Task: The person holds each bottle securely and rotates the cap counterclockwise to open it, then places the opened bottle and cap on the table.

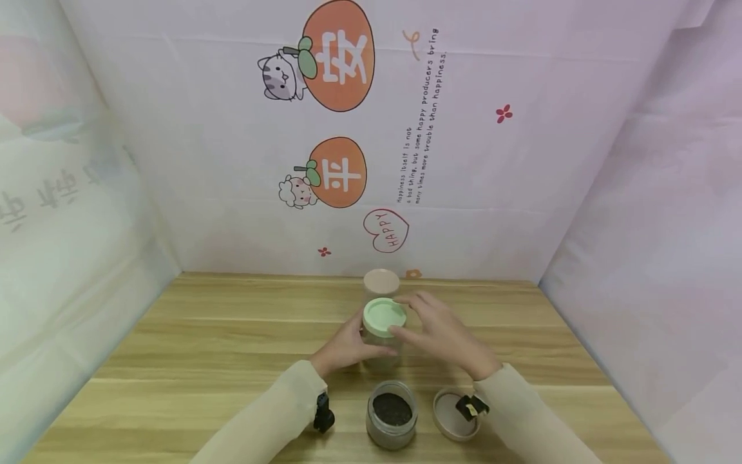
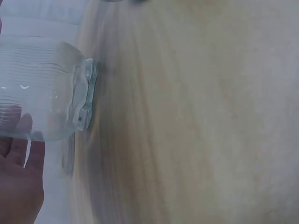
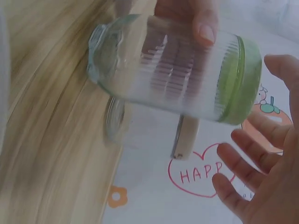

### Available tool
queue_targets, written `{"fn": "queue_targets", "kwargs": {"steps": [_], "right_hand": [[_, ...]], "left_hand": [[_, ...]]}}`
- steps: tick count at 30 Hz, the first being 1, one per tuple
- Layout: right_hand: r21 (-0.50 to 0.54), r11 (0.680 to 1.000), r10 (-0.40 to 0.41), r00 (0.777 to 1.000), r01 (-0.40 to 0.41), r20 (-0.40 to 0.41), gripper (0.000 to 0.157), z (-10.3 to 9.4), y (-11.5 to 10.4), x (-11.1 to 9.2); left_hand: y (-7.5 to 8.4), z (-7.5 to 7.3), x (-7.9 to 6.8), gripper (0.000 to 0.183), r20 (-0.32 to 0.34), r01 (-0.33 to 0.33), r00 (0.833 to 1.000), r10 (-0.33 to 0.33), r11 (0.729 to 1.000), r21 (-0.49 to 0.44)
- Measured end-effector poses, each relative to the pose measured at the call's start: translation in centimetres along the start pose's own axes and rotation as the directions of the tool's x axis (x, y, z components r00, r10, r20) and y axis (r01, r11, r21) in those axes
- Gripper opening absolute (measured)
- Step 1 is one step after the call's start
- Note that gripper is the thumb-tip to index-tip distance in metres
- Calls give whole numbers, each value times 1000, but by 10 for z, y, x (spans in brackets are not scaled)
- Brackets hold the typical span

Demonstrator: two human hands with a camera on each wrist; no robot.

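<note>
A clear ribbed glass jar [image 3: 135,79] with a pale green lid [image 1: 385,316] on top stands upright on the table. My left hand [image 1: 344,348] is wrapped around its side, and its fingers [image 3: 205,30] show against the glass in the right wrist view. In the left wrist view the jar's clear base [image 2: 86,95] shows no contents. My right hand [image 1: 443,332] is beside the lid, fingers spread and loosely bent. The right wrist view shows a gap between most of these fingers and the lid.
Behind stands another clear jar with a beige-pink lid [image 1: 381,282]. Closer to me an uncovered glass jar [image 1: 391,438] holds dark stuff [image 1: 392,409]. A round lid [image 1: 449,419] lies to its right, under my right wrist. A printed cloth [image 1: 464,193] hangs behind the wooden table [image 1: 232,361].
</note>
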State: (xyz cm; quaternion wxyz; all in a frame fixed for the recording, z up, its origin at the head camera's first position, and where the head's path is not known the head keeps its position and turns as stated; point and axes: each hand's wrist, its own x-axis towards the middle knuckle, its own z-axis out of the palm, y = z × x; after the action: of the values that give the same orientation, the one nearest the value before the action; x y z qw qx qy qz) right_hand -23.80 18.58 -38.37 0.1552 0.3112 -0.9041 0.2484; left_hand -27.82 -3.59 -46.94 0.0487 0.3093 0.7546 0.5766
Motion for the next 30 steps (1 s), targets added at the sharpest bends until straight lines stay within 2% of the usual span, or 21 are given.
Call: {"fn": "queue_targets", "kwargs": {"steps": [5, 10, 14, 19, 21, 26, 30], "right_hand": [[-28, 998, 48, 999, -48, -12, 69, 14, -5, 10], [-49, 996, 70, 997, -72, -30, 74, 18, -13, 18], [-100, 989, 105, 994, -108, -27, 74, 20, -17, 24], [-176, 981, 80, 997, -82, -16, 73, 15, -22, 30], [-196, 979, 59, 998, -58, -5, 72, 12, -25, 32], [-206, 977, 64, 997, -56, 36, 73, 10, -26, 38], [-183, 981, 82, 994, -69, 65, 73, 10, -25, 40]], "left_hand": [[3, -2, -5, 85, 9, 12, 1000, -12, 1000, 5], [6, -3, -6, 84, 15, 34, 999, -34, 999, -7], [9, -4, -5, 86, 29, 3, 1000, -3, 1000, -8], [8, -3, -2, 90, 59, -76, 995, 76, 997, -10], [6, -3, -1, 90, 65, -87, 994, 89, 996, -23], [7, -3, -3, 87, 63, -39, 997, 42, 998, -50], [8, -3, -3, 86, 68, -43, 997, 46, 998, -47]]}}
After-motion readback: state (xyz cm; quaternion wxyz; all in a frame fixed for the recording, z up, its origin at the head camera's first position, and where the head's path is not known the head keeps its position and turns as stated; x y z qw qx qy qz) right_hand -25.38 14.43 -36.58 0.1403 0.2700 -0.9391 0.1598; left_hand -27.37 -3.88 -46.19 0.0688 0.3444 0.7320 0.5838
